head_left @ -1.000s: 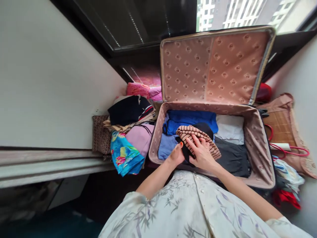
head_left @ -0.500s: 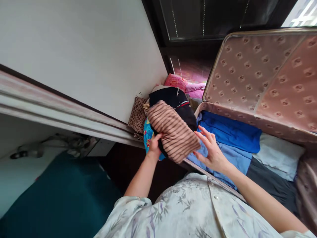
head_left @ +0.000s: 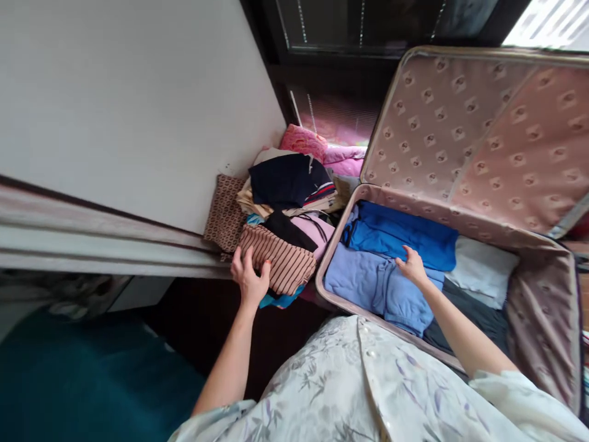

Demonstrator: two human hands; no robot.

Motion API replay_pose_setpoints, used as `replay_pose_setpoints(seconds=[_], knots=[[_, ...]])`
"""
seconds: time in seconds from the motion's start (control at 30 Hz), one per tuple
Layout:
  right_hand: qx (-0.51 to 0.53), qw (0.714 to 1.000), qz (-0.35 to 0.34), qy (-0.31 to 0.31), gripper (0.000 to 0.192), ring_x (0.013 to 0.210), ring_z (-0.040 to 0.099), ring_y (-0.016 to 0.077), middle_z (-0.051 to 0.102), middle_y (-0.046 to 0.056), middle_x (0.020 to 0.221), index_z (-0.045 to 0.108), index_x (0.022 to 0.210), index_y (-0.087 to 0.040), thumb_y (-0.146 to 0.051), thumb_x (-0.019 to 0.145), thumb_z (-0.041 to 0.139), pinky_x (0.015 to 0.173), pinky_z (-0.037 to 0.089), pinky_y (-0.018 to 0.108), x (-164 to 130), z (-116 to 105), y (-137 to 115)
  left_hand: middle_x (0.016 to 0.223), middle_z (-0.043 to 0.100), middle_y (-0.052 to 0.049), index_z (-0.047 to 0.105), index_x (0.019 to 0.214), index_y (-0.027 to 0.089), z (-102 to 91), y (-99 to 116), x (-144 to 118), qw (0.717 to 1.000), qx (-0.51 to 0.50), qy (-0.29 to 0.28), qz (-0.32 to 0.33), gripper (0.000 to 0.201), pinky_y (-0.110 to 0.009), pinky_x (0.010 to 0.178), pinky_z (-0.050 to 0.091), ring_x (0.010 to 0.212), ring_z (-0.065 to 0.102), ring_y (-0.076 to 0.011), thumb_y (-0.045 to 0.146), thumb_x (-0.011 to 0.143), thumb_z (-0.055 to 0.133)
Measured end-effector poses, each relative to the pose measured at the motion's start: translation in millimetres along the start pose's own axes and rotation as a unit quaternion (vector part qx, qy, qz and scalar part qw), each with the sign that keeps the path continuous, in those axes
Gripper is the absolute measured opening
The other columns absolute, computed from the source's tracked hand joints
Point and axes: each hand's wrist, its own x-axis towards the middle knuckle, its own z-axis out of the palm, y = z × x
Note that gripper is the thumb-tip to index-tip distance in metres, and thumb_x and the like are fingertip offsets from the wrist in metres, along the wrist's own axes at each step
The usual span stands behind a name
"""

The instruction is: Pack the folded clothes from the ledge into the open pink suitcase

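My left hand (head_left: 251, 279) rests with spread fingers at the left end of a folded brown-and-black striped garment (head_left: 288, 261). That garment lies on a pile beside the suitcase, with a black garment (head_left: 292, 228) and a pink one (head_left: 317, 228) just behind it. A folded navy garment (head_left: 280, 178) tops the stack farther back. My right hand (head_left: 413, 268) is over the open suitcase (head_left: 338, 236), fingers apart and holding nothing. Under and around it are bright blue clothing (head_left: 391, 227) and light blue clothing (head_left: 368, 279); whether it touches them I cannot tell.
The suitcase's patterned lid (head_left: 442, 129) stands raised against the dark window frame. White (head_left: 483, 264) and dark grey clothing (head_left: 473, 313) lie farther right inside. A brown patterned cloth (head_left: 223, 212) sits by the white panel (head_left: 138, 110). Teal bedding (head_left: 92, 374) is at lower left.
The striped garment, lifted in my left hand before, now lies on the pile, and the hand has loosened on it. My right hand has moved right, over the suitcase. The view has shifted.
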Motion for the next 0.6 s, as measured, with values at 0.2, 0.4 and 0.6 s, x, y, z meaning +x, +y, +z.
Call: replay_pose_setpoints(seconds=[0.2, 0.4, 0.6], knots=[[-0.087, 0.993, 0.083, 0.01, 0.074, 0.137, 0.046, 0.0439, 0.042, 0.026, 0.156, 0.043, 0.155, -0.014, -0.037, 0.087, 0.059, 0.104, 0.043, 0.055, 17, 4, 13, 0.173, 0.023, -0.018, 0.042, 0.162, 0.02, 61.6, 90, 19, 0.976, 0.137, -0.147, 0.081, 0.08, -0.079, 0.118, 0.014, 0.157, 0.009, -0.0525, 0.052, 0.092, 0.063], [-0.136, 0.966, 0.202, 0.083, 0.081, 0.145, 0.036, 0.0455, 0.026, 0.029, 0.165, 0.029, 0.162, -0.014, -0.044, 0.093, 0.059, 0.109, 0.04, 0.058, 42, -17, 29, 0.172, 0.023, -0.02, 0.046, 0.16, 0.018, 90.4, 119, 23, 0.971, 0.175, -0.141, 0.086, 0.08, -0.081, 0.117, 0.01, 0.156, 0.008, -0.0548, 0.056, 0.091, 0.061], [-0.146, 0.958, 0.245, -0.001, 0.119, 0.144, 0.039, 0.05, 0.029, 0.031, 0.162, 0.008, 0.167, -0.028, -0.063, 0.077, 0.079, 0.105, 0.042, 0.064, 67, -59, 73, 0.173, 0.022, -0.019, 0.046, 0.16, 0.019, 90.1, 113, 21, 0.966, 0.194, -0.141, 0.092, 0.079, -0.08, 0.117, 0.012, 0.156, 0.008, -0.0535, 0.056, 0.092, 0.06]])
